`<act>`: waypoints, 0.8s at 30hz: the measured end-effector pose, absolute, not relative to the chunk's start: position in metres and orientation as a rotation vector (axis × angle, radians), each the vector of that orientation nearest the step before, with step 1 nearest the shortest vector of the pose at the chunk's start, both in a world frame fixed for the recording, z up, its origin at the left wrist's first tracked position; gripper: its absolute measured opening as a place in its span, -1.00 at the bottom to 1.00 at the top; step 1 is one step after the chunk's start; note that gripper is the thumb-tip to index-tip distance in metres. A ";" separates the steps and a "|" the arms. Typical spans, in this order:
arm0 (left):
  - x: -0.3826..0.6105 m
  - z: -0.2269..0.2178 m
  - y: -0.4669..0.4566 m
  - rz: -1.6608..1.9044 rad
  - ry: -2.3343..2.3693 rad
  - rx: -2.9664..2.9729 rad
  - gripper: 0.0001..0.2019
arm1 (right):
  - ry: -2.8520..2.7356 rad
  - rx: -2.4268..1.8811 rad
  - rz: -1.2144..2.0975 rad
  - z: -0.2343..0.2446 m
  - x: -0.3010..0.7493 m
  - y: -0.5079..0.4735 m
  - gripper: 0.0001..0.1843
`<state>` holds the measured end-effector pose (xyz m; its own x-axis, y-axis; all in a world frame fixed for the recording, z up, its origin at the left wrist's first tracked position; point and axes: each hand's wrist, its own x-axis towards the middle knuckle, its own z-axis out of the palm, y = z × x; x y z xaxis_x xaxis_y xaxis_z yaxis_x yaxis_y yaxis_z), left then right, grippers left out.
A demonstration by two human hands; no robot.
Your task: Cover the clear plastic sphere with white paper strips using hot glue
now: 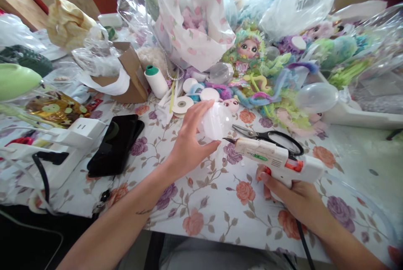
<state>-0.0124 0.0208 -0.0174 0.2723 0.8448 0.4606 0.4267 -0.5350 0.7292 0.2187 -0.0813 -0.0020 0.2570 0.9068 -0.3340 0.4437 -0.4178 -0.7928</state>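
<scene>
With my right hand (292, 196) I am gripping one white glue gun (267, 156), one finger resting at its red trigger; I cannot tell whether it is pressed. With my left hand (192, 135) I am clasping one clear ball (224, 119), white material showing inside, between fingers and thumb above the flowered tablecloth (192, 194). The gun's single dark nozzle is pointing at the ball's lower edge, near my thumb; I cannot make out contact. Just behind the gun, one pair of scissors (281, 137) is lying partly covered. Beyond the ball I am counting one ribbon spool (182, 105), one thread cone (156, 83) and two more clear, rounded pieces (316, 97). To the left, two dark phones (111, 144) are overlapping. Farther back, one strawberry-printed bag (195, 47) is standing beside one green-haired doll (247, 49).
</scene>
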 end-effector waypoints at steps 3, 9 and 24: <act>-0.012 -0.017 0.021 1.195 1.141 2.079 -0.24 | -1.228 -1.971 1.082 0.001 0.217 -0.081 -0.62; -0.012 -0.017 0.021 1.198 1.144 2.101 -0.24 | -1.249 -1.965 1.064 0.002 0.216 -0.081 -0.63; -0.012 -0.015 0.021 1.203 1.159 2.095 -0.23 | -1.196 -1.973 1.100 0.003 0.214 -0.082 -0.63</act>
